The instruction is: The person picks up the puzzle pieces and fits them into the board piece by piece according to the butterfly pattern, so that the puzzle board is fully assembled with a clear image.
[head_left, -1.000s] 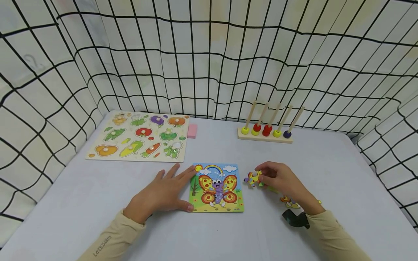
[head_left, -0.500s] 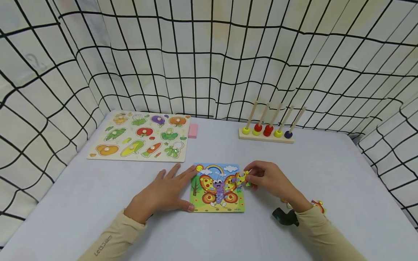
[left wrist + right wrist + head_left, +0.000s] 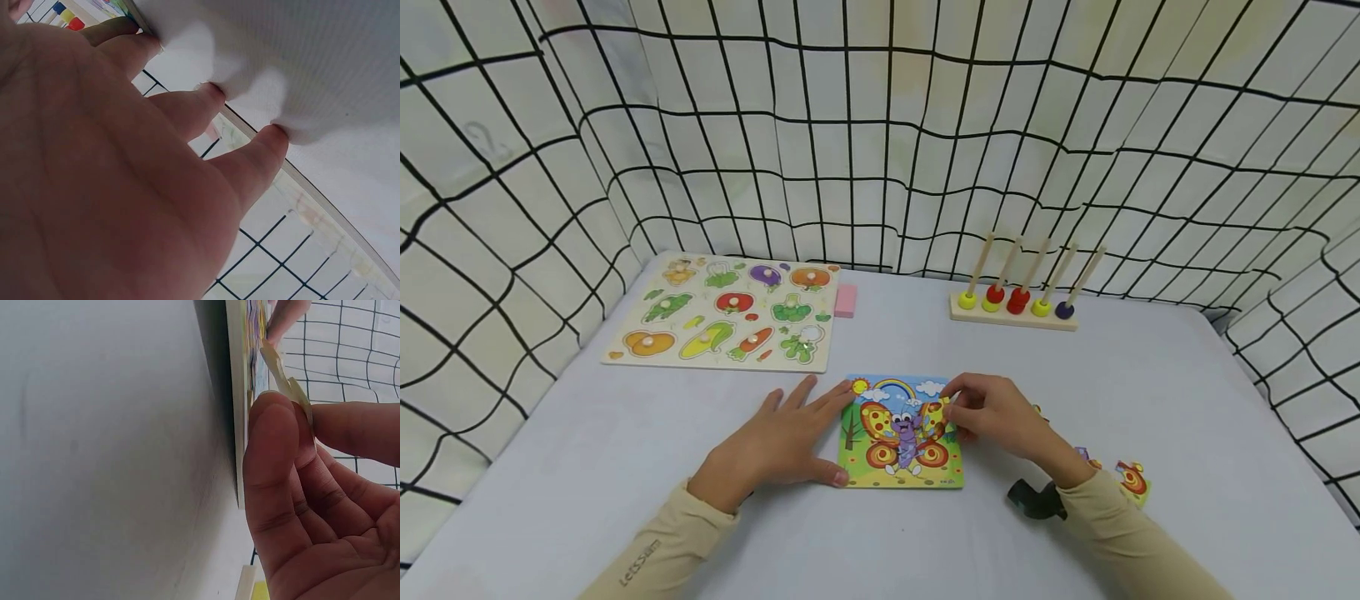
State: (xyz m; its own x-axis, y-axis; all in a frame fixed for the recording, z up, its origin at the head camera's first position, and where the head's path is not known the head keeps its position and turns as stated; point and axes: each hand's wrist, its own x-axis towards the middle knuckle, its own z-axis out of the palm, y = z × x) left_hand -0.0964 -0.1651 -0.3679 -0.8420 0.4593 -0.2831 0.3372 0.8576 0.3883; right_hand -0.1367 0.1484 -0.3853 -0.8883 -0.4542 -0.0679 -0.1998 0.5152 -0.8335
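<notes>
A square puzzle board (image 3: 880, 482) with a butterfly picture lies at the middle of the white table. My left hand (image 3: 775, 446) rests at its left edge, fingers spread and thumb at the lower left corner. In the left wrist view, fingertips of this hand (image 3: 137, 162) touch the table and the board. My right hand (image 3: 1000, 417) pinches a yellow puzzle piece (image 3: 937, 419) between thumb and fingers, over the butterfly's upper right wing. The right wrist view gives the thin piece (image 3: 282, 374) tilted above the board, and the fingers hide part of it.
Several loose puzzle pieces (image 3: 1132, 479) lie right of the board, partly behind the right forearm. Beside that forearm lies a dark curved object (image 3: 1036, 501). Farther back are a vegetable peg board (image 3: 815, 362), a pink block (image 3: 846, 301) and a bead stacker (image 3: 1015, 320). Black netting surrounds the table.
My right hand has carried the puzzle piece leftward from the table beside the board to over the butterfly's right wing. The dark object has shifted left with the right forearm. My left hand stays.
</notes>
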